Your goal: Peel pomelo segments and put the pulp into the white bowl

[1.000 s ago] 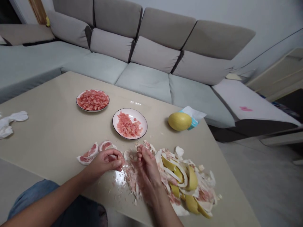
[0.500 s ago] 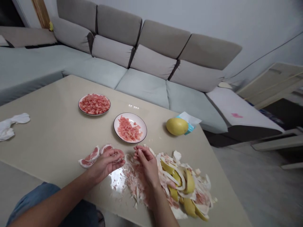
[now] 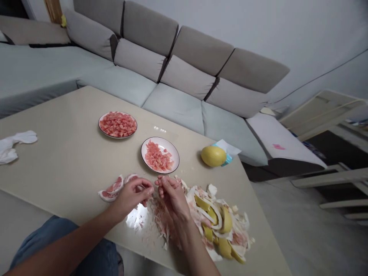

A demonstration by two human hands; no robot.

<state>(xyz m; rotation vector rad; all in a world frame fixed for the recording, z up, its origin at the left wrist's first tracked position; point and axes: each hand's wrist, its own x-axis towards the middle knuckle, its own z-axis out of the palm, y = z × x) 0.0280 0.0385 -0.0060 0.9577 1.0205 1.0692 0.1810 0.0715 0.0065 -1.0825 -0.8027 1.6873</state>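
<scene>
My left hand [image 3: 135, 196] is curled over a piece of pomelo flesh, mostly hidden by the fingers. Close by on its right, my right hand [image 3: 171, 192] is closed in a pinch; whatever is between its fingertips is too small to make out. Several pomelo segments [image 3: 108, 196] in white skin lie on the table just left of my left hand. Beyond both hands is a white dark-rimmed plate [image 3: 171, 148] partly covered with loose pink pomelo flesh [image 3: 156, 158]. Shreds of membrane [image 3: 161, 218] are scattered beneath my right hand.
A heap of yellow-and-white pomelo peel [image 3: 225, 220] lies right of my right hand. Farther back are a full plate of pomelo flesh [image 3: 117, 124], a whole pomelo [image 3: 213, 156] and a tissue pack [image 3: 228, 159]. Crumpled white tissue [image 3: 17, 143] is at far left. A sofa [image 3: 178, 105] borders the table.
My left hand has turned over, its fingers now curling downward. My right hand has moved slightly left, and its fingers have drawn closer together. The view has tilted a little.
</scene>
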